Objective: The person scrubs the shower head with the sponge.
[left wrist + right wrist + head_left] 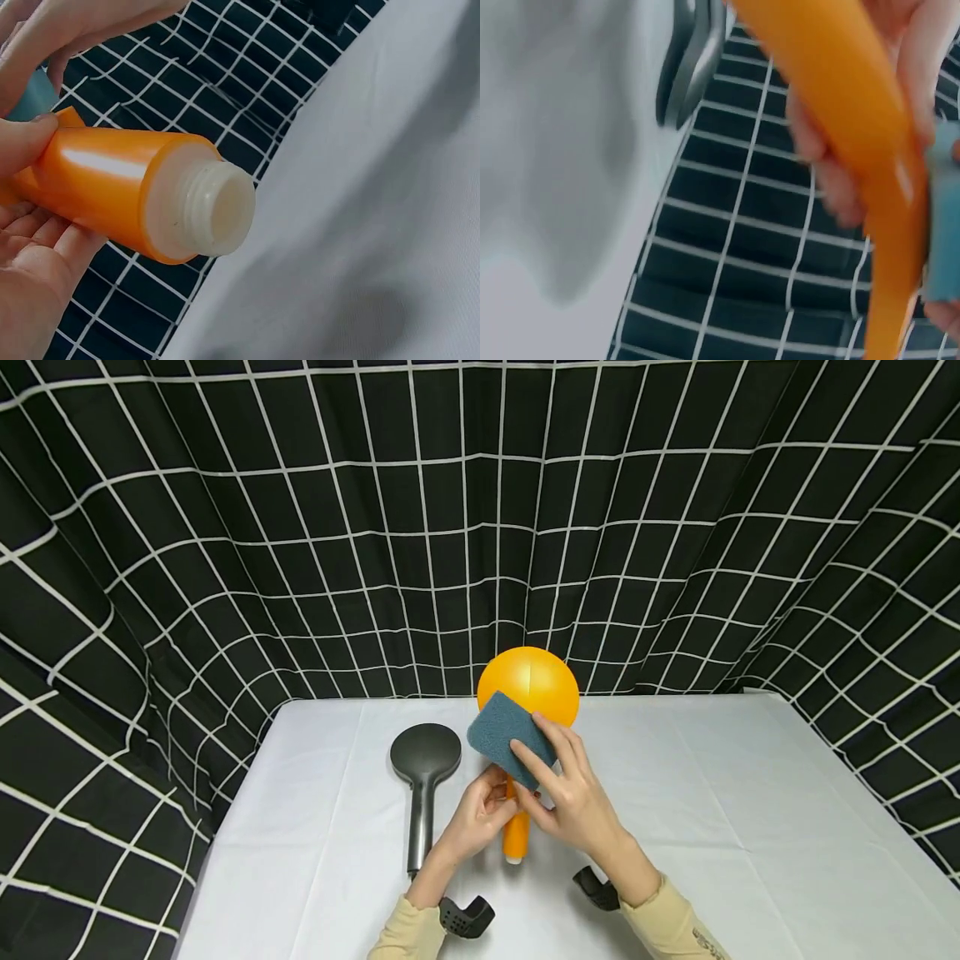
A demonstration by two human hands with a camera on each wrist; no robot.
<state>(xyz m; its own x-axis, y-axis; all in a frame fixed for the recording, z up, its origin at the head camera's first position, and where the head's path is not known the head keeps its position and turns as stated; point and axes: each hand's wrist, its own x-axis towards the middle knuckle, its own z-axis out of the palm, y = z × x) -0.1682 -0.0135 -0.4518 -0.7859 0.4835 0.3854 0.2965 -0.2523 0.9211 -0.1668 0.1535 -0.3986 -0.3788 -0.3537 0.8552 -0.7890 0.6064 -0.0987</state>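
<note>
An orange shower head is held up over the table, round face away and handle toward me. My left hand grips its handle, the thumb on one side and the fingers on the other. A blue-grey sponge lies against the orange shower head, covering part of its neck and head. My right hand holds this sponge, fingers spread over its face. The handle's open white threaded end shows in the left wrist view. The right wrist view is blurred, with the sponge beside the orange body.
On the white table a dark grey shower head lies left of my hands, its handle toward me. Black curtains with a white grid stand behind and along both sides. Each wrist wears a black mount.
</note>
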